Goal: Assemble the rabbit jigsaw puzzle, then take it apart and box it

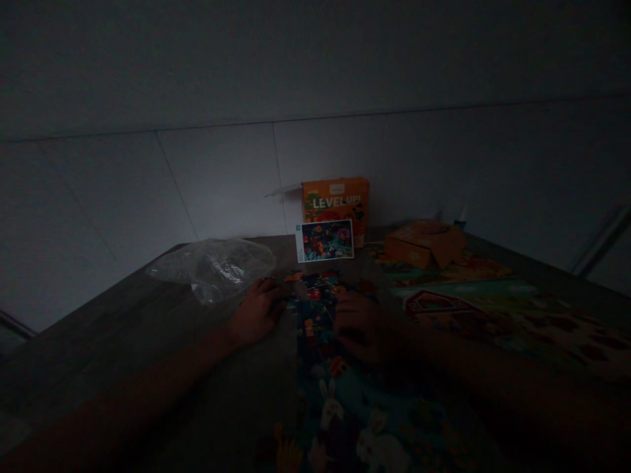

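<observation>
In dim light, a jigsaw puzzle [328,387] with white rabbits on a dark teal ground stretches toward me across the table. Several puzzle pieces [315,284] lie close together at its far end. My left hand [259,310] rests on the table left of these pieces, fingers loosely bent and slightly apart, with nothing visible in them. Over the puzzle's right side is my right hand [362,325], its fingers curled down against the surface; what they hold, if anything, is hidden in shadow. A picture card [325,241] of the puzzle design stands behind the pieces.
An orange "LEVEL UP!" box [340,190] stands upright against the wall behind the card. A crumpled clear plastic bag [217,266] lies at left. To the right are an orange carton [424,243] and colourful printed puzzle sheets [473,309] on the grey table [211,407].
</observation>
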### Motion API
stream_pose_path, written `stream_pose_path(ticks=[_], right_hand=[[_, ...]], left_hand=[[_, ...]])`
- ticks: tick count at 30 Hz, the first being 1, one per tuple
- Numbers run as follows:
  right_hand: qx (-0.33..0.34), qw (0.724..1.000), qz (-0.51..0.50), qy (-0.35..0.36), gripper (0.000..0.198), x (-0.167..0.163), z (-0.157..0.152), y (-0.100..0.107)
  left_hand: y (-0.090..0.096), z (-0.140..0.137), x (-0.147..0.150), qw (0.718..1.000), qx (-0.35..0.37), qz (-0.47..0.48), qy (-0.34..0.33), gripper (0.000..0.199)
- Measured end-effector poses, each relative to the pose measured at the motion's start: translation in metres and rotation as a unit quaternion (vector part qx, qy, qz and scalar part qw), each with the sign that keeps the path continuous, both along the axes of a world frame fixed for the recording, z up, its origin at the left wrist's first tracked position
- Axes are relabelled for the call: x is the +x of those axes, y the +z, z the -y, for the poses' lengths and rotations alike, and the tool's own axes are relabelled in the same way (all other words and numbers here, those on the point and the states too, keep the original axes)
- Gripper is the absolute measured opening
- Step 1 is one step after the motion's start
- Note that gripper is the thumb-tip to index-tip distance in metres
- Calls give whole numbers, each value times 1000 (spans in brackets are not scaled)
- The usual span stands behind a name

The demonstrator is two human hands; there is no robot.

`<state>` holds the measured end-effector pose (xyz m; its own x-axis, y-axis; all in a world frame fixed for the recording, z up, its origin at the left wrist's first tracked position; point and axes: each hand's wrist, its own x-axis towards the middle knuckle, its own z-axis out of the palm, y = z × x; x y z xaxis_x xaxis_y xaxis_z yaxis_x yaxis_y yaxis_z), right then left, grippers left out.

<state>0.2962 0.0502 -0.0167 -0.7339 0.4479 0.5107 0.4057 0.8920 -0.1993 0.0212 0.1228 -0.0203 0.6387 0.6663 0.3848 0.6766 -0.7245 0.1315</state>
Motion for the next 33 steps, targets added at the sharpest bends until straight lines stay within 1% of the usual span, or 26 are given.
stream_pose_path(ticks=[9,13,14,15,18,20,23,28,31,33], right_hand=[[9,1000,12,-9,8,-1,0,2],[18,999,25,-14,11,0,-2,0],[21,999,26,-13,12,1,-3,-1],[24,999,26,-12,13,1,-3,-2],[22,999,32,-13,15,1,-3,-3],[17,999,31,-18,15,1,-2,-2],[12,999,24,-24,15,0,0,0],[7,999,26,-32,14,0,1,2],[2,999,33,-26,14,0,1,2],[4,999,29,-24,14,1,0,1]], left_hand=[[1,1,1,1000,5,7,-18,28],[1,2,1,1000,10,-3,-29,32],[1,2,1,1000,15,-10,-22,32],[0,1,1,1000,20,-14,0,32],[-4,-4,-1,994,29,-5,103,34],[-8,-8,-3,989,21,6,145,35],[-11,-11,-4,991,4,6,136,32],[-4,-6,-1,994,-18,15,108,37],[-1,-5,-1,992,-22,24,122,38],[-1,-6,-2,989,-18,26,145,37]])
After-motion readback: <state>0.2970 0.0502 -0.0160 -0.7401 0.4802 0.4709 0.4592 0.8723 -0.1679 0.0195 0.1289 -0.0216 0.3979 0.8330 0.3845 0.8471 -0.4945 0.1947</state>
